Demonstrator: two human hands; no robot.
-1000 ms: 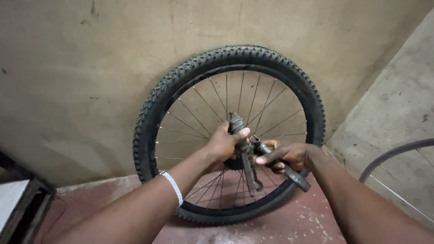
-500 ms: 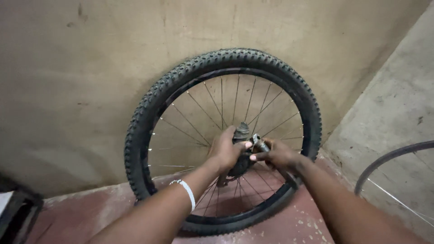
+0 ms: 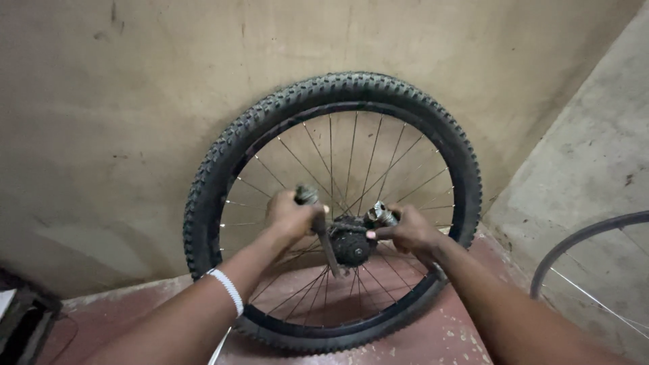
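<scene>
Head view: a knobby-tyred bicycle wheel (image 3: pixel 334 209) stands upright on the reddish floor (image 3: pixel 122 318), leaning against the stained wall (image 3: pixel 135 101). At its centre sits the dark sprocket cluster (image 3: pixel 351 242). The left hand (image 3: pixel 291 215), white wristband (image 3: pixel 226 290) on that arm, is clenched around the handle of a long metal tool (image 3: pixel 323 233) that slants down across the spokes beside the cluster. The right hand (image 3: pixel 409 233) is closed on a shiny metal fitting (image 3: pixel 380 215) just above and right of the cluster, thumb and fingers pinching it. At the right edge, part of a second wheel rim (image 3: pixel 588 250) shows.
</scene>
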